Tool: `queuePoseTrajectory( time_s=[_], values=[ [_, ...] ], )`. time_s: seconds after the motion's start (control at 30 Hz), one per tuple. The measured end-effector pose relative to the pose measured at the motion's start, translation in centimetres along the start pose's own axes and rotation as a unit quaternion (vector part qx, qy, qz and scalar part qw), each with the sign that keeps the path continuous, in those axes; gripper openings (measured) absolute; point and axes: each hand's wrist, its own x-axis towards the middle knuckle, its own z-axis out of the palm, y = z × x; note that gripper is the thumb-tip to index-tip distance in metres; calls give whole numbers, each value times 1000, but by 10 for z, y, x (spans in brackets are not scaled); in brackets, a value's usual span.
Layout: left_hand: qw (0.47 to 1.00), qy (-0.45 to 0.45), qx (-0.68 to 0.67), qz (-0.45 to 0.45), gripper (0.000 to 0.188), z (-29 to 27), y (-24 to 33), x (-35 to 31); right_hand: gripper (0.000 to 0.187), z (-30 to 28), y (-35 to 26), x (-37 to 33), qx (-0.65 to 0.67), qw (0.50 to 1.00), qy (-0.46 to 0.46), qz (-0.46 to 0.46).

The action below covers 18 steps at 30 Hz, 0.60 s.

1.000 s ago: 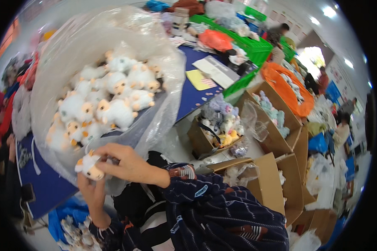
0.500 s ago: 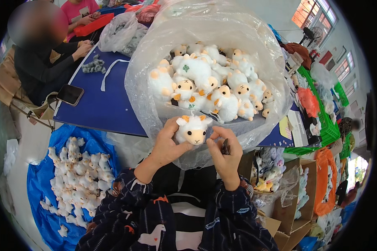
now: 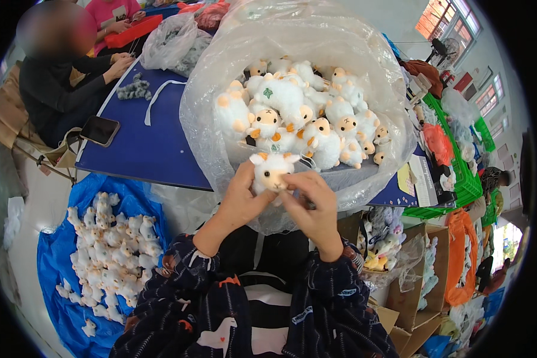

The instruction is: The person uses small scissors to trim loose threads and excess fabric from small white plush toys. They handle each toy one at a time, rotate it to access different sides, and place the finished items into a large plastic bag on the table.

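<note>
A white plush sheep [image 3: 269, 166] with a cream face, dark eyes and small orange horns is held upright in front of me. My left hand [image 3: 235, 201] grips its side, thumb across the lower front. The fingers of my right hand [image 3: 315, 206] are closed at the muzzle, covering one eye and part of the face. Whatever lies inside the right palm is mostly hidden. Just beyond my hands, a large clear plastic bag [image 3: 206, 77] lies open on the blue table [image 3: 155, 149], with several similar plush sheep [image 3: 280, 98] heaped inside.
On the floor at left, a blue sheet [image 3: 56, 262] bears a pile of small plush pieces [image 3: 110, 250]. A phone [image 3: 99, 131] and grey fluffy pieces [image 3: 135, 89] lie on the table. Cardboard boxes [image 3: 414, 310] stand at right. Two people sit at the far left.
My right hand has moved left onto the sheep's face; before, it was apart, with a small dark metal item in its palm. The sheep has risen slightly.
</note>
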Motion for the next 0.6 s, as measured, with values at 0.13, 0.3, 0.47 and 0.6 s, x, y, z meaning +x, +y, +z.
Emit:
queuePoseTrajectory(
  time_s=[0.13,0.3,0.47,0.6],
  values=[
    [988,-62,-136,-31,50,-10,4,6,24,-5,7,-14,140,960,105,217],
    [972,-86,-187,-114,46,-21,8,8,26,-1,18,-25,-2,991,34,128],
    [964,-19,-217,-150,44,-11,15,15,32,12,16,-25,-43,998,34,36],
    [949,-1,-274,-158,43,-5,11,22,37,14,19,-22,-106,993,39,-18]
  ],
)
